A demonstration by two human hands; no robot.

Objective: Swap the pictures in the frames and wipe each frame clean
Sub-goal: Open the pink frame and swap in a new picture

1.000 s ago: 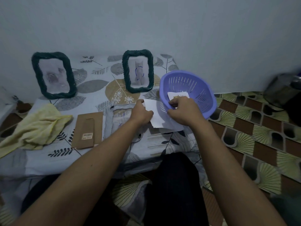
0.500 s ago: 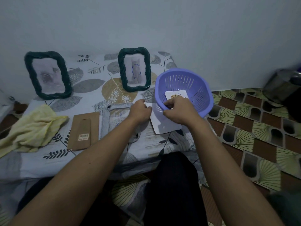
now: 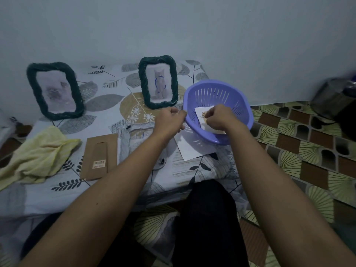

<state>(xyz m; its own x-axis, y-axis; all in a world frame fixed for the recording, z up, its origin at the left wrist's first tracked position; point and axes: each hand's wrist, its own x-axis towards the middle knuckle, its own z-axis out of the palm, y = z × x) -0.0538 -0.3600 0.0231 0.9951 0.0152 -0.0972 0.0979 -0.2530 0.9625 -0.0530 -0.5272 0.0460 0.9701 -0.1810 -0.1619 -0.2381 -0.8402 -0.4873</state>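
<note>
Two dark green rope-wound frames lean on the wall: the left frame (image 3: 54,91) holds a pale blurry animal picture, the right frame (image 3: 158,83) a cat picture. A purple slotted basket (image 3: 238,105) sits tilted at the mat's right edge. Inside it lies a small white picture (image 3: 201,113) with an orange motif. My right hand (image 3: 219,118) reaches into the basket and pinches that picture. My left hand (image 3: 169,120) has its fingers curled at the basket's left rim. A white sheet (image 3: 192,151) lies partly under the basket.
A brown cardboard frame backing (image 3: 99,157) lies flat on the leaf-print mat (image 3: 107,101), and a clear pane (image 3: 138,143) over a picture lies beside it. A crumpled yellow cloth (image 3: 36,153) is at the left. A metal pot (image 3: 335,99) stands on the patterned floor at the right.
Both hands left the white sheet and moved up. My right hand went into the basket onto the small picture, and my left hand went to the basket's rim.
</note>
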